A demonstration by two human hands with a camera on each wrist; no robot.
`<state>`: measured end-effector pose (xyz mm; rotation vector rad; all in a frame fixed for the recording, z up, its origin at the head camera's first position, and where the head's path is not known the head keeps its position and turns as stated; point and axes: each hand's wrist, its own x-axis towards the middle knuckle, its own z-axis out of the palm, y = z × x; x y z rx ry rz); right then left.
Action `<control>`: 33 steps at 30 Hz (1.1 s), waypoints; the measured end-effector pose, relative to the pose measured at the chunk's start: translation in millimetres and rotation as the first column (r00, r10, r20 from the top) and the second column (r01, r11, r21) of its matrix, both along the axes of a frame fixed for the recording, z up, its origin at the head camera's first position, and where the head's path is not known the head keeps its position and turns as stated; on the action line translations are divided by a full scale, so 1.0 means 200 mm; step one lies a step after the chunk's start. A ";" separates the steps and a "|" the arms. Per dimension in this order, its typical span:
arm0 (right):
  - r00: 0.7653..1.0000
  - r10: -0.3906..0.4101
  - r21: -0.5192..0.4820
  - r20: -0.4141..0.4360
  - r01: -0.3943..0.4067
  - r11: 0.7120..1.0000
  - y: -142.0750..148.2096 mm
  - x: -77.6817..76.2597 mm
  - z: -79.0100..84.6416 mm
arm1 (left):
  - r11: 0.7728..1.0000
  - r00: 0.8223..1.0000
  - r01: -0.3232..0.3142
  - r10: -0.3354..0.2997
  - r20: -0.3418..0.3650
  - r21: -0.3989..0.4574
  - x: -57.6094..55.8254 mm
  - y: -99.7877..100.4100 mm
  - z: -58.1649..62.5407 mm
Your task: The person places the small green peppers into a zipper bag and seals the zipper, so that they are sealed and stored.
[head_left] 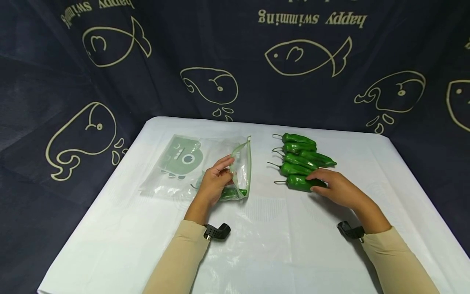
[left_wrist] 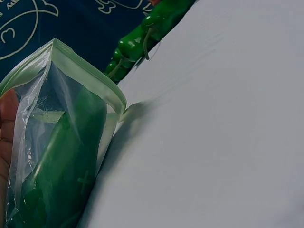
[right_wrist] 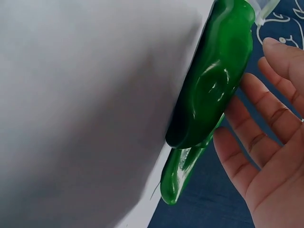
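A clear zip bag (head_left: 220,147) with a green zip edge and a printed green monster lies on its side, its mouth facing right. My left hand (head_left: 216,179) holds the upper layer of the bag near the mouth, keeping it raised. Inside, along the bag's near side, is a green pepper (head_left: 235,193), seen through the plastic in the left wrist view. To the right, several green peppers (head_left: 293,159) lie in a column with stems pointing left. My right hand (head_left: 335,188) is at the nearest pepper (right_wrist: 213,76), its fingers fairly straight and the thumb apart from them.
A white cloth-covered table (head_left: 257,249) carries everything. Behind it hangs a dark blue curtain (head_left: 242,45) with fish and whale drawings. Each wrist wears a small black camera, such as the left one (head_left: 217,232).
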<state>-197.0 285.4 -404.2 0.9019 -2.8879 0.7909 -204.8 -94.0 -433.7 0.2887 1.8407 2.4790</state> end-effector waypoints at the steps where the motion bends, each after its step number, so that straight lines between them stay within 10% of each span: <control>1: 1.000 0.004 0.001 -0.004 -0.004 1.000 0.00 0.00 0.00 | 1.000 1.000 0.000 0.000 0.001 0.004 0.00 0.00 0.00; 33: 0.997 0.033 0.041 0.066 -0.036 0.998 -0.03 -0.01 -0.02 | 1.000 1.000 0.001 -0.001 -0.001 -0.003 0.00 0.00 0.00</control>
